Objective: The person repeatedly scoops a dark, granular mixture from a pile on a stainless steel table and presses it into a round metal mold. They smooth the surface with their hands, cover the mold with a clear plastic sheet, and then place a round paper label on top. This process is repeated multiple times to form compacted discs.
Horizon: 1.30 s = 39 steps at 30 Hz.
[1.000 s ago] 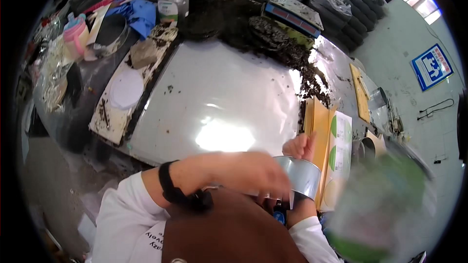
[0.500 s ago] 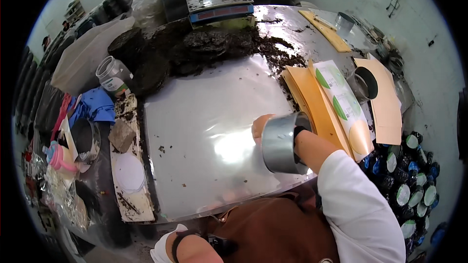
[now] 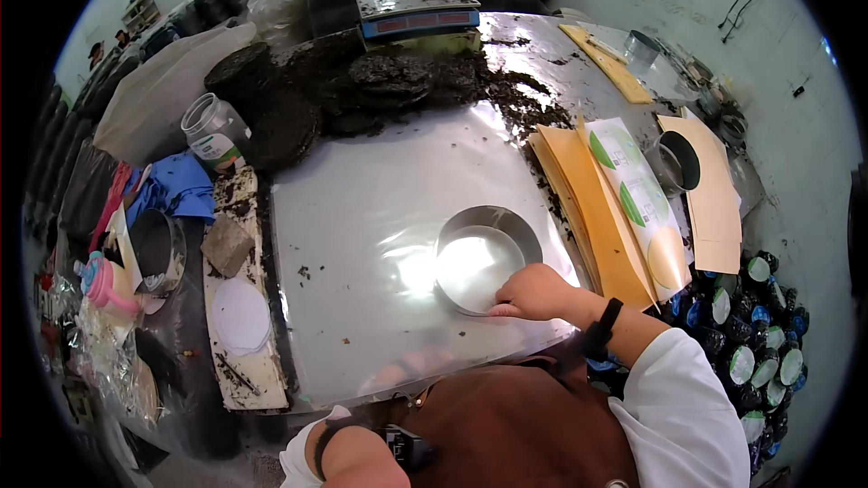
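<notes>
A shiny metal ring rests upright on its edge rim, open side up, on the clear plastic sheet covering the table in front of me. My right hand is closed at the ring's near right wall, its fingers pinching the rim; the fingertips are partly hidden. Of my left arm, only the bent forearm shows at the lower edge, and that hand is out of view.
Dark, crumbly pressed discs lie at the back, below a blue scale. Brown paper sheets and a printed label sheet are on the right. A jar, blue cloth and white paper circles are at left.
The ring has gone from tilted on my right wrist, with my arm through it, to lying flat on the sheet further left. My right hand has come out and now grips its near rim.
</notes>
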Available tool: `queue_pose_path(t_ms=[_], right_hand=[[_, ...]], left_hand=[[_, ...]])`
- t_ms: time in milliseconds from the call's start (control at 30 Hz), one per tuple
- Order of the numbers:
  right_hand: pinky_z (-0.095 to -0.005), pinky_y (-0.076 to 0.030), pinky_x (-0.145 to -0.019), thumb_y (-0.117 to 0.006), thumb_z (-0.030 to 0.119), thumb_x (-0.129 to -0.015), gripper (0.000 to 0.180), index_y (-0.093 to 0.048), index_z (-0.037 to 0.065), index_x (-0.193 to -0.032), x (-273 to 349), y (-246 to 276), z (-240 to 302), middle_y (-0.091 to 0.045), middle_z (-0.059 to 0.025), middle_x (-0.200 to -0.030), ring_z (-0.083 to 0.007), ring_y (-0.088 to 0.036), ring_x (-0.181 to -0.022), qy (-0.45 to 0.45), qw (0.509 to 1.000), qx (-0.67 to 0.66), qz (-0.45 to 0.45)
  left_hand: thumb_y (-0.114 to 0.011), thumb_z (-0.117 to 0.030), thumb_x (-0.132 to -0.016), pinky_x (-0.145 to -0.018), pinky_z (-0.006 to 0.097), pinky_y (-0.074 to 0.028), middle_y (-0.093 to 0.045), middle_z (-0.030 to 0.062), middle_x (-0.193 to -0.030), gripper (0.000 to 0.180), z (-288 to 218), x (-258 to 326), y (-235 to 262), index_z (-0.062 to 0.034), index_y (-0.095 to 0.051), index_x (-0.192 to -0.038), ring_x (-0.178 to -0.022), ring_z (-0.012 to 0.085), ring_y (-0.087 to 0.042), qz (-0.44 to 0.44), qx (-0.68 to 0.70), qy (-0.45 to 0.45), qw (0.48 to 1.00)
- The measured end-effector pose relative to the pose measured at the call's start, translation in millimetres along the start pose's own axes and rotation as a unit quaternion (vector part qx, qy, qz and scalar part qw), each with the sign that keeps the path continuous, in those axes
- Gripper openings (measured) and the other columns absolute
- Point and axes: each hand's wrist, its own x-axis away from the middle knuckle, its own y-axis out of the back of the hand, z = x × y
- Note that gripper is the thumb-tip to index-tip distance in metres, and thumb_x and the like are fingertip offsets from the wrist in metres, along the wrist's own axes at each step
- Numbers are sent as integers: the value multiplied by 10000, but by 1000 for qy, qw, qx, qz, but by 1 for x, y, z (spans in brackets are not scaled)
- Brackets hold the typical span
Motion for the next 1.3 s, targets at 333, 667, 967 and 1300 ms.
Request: queue_pose_path(t_ms=[333,667,967,1300], right_hand=[[-437,-474,-575,-600,550,-822,456,-677,117,-705,0,-7,-3,-614,-102,-632,-327,-612,-637,57,997,5,-56],[-419,-479,-567,-656,440,-776,329,-684,119,-709,1,-11,0,-618,-94,-615,-306,-620,-617,65,994,4,-83],[-423,-484,-592,-634,378,-805,250,-685,140,-748,1,-12,0,-637,-94,-677,-307,-628,-664,86,993,4,-81],[-389,-489,-616,-623,190,-824,114,-643,83,-794,45,70,34,-635,-94,-717,-295,-629,-712,88,942,-60,-319]], left_hand=[[-654,-330,-847,-927,395,-468,-624,92,-1208,403,-94,88,120,-71,-636,-1155,-1128,263,-580,621,-193,699,296],[-604,-299,-884,-1126,458,-258,-395,116,-1464,504,-190,148,173,-145,-482,-1349,-1376,309,-326,722,-326,571,213],[-634,-273,-849,-1031,448,-347,-487,110,-1323,287,-199,157,174,-91,-571,-1062,-1261,314,-422,669,-372,583,271],[-527,-288,-945,-783,378,-497,-621,59,-1087,199,-143,204,242,-91,-554,-943,-949,222,-601,436,-338,808,206]])
